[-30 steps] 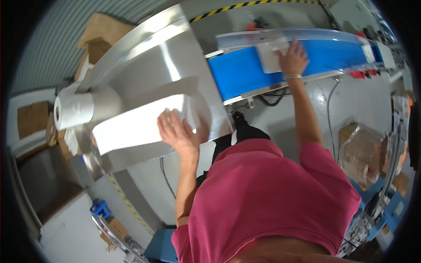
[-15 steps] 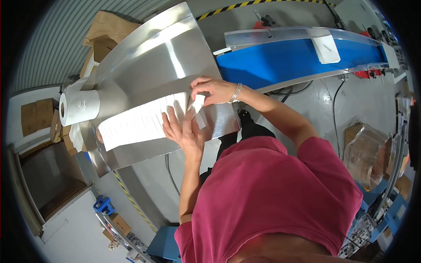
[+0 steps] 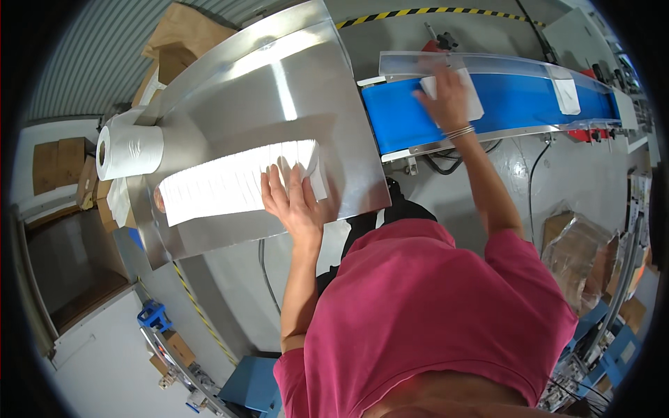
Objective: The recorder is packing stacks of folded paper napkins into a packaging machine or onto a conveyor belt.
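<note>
Setting: grey workshop floor with a yellow-and-black striped line at the far side, cardboard boxes at the far left, and a person in a pink shirt seen from above.
Table: a shiny steel table, sloping across the left half of the view, its near edge just in front of the person.
Paper roll: a white paper roll sits at the left end of the table, its core facing left.
Paper strip: a long white paper strip runs from the roll rightward across the table, lying flat.
Left hand: the left hand lies palm down on the right end of the strip, fingers spread and straight, pressing the paper to the steel rather than gripping it.
Conveyor: a blue conveyor belt with clear side rails runs to the right of the table, just beyond its right edge.
Right hand: the right hand reaches far out over the belt, fingers extended flat on a white paper sheet lying on the belt; nothing is clasped. A bracelet circles the wrist.
Second sheet: another white folded sheet lies farther right on the belt, well apart from the hand.
Right side: a bundle wrapped in clear plastic rests on the floor at the near right.
</note>
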A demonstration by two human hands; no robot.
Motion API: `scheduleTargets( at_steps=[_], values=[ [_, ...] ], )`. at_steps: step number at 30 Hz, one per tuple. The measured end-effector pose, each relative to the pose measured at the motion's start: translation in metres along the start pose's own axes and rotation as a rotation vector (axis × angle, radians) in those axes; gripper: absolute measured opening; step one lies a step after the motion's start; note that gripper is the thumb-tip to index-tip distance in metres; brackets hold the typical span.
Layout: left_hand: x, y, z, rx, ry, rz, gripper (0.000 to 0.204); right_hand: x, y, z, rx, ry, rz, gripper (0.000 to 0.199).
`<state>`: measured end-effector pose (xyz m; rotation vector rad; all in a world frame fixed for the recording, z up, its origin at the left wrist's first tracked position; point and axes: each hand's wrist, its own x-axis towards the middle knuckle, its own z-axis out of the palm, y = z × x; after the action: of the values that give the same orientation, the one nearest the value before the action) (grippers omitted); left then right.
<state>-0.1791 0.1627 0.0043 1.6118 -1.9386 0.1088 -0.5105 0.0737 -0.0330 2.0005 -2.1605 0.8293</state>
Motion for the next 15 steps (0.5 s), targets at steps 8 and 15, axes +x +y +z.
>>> scheduleTargets(
  at_steps=[8,15],
  values=[
    [0.002,0.001,-0.007,0.014,-0.057,0.131,0.027,-0.007,-0.133,0.035,0.915,-0.737,-0.505,0.045],
    [0.004,-0.015,-0.008,-0.053,0.007,-0.070,0.035,-0.018,-0.048,0.047,0.882,-0.561,0.442,0.034]
  ],
)
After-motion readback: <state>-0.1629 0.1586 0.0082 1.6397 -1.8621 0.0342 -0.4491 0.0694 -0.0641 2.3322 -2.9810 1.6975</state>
